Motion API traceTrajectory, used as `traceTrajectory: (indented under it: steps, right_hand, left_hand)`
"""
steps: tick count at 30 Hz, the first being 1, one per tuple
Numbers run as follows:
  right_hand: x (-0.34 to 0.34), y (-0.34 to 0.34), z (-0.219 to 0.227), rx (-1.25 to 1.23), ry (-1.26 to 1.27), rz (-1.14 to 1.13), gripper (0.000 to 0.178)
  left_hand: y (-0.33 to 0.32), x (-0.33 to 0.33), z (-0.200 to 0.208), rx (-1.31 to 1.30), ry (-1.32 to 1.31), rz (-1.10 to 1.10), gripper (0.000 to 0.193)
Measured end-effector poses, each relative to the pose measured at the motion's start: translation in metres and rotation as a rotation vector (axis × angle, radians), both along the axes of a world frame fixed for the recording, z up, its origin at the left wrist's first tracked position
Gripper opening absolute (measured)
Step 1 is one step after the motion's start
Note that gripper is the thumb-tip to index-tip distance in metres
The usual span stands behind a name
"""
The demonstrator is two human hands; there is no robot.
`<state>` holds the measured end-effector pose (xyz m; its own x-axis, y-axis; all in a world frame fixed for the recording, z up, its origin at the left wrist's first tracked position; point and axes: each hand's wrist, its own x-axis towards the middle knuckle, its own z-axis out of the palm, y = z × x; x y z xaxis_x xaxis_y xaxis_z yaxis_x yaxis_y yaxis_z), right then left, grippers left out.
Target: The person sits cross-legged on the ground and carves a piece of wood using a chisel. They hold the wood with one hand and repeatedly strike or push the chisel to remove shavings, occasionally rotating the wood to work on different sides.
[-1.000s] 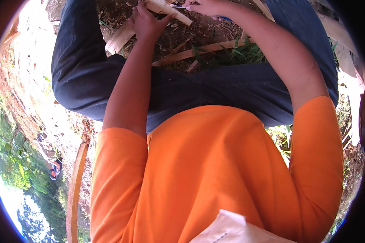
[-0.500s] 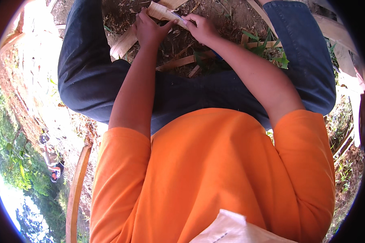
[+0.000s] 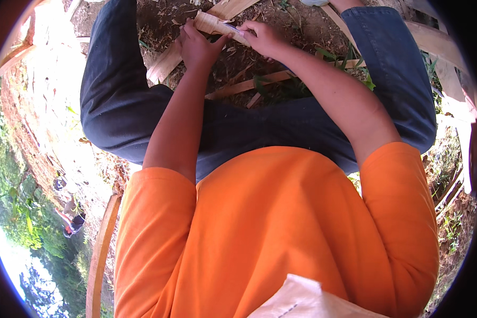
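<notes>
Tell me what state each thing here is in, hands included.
Pale, elongated wooden piece: held at a slant.
Slim grey metal blade: against that piece, partly hidden.
Bare left hand: gripping the piece.
Bare right hand: closed, holding the blade.
Dark blue fabric trousers: worn, legs bent.

I count two hands, one left hand (image 3: pixel 200 52) and one right hand (image 3: pixel 264 40), on two bare forearms. Between them I tally one piece of wood (image 3: pixel 211 23) and one blade (image 3: pixel 231 26). For clothing I get one orange shirt (image 3: pixel 281 222) with two sleeves (image 3: pixel 156 212), plus one pair of dark trousers (image 3: pixel 111 100) with two legs. At the bottom edge I see one pale sheet (image 3: pixel 312 305). Of long wooden strips, I number at least three: one curved strip (image 3: pixel 102 254), one ground strip (image 3: pixel 249 85) and one right-hand plank (image 3: pixel 434 43). In the distance I make out at least one other person (image 3: pixel 75 225). The wood shavings are too many and too small for me to count.
</notes>
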<state>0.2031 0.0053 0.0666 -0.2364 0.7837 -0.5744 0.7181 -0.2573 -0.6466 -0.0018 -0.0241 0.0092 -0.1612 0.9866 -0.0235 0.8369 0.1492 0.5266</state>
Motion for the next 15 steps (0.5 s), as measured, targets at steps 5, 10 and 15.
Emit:
traceTrajectory:
  steps: [5,10,15]
  right_hand:
    - [-0.028,-0.016,-0.008,0.004,0.191,-0.323,0.025]
    - [0.004,-0.005,0.007,-0.086,0.073,-0.285,0.031]
    - [0.023,0.029,0.028,-0.253,-0.001,0.151,0.037]
  left_hand:
    - [-0.001,0.002,0.001,0.036,0.089,-0.009,0.12]
    - [0.0,0.004,0.004,-0.027,-0.031,-0.025,0.121]
    - [0.004,0.005,0.009,-0.115,-0.052,-0.064,0.122]
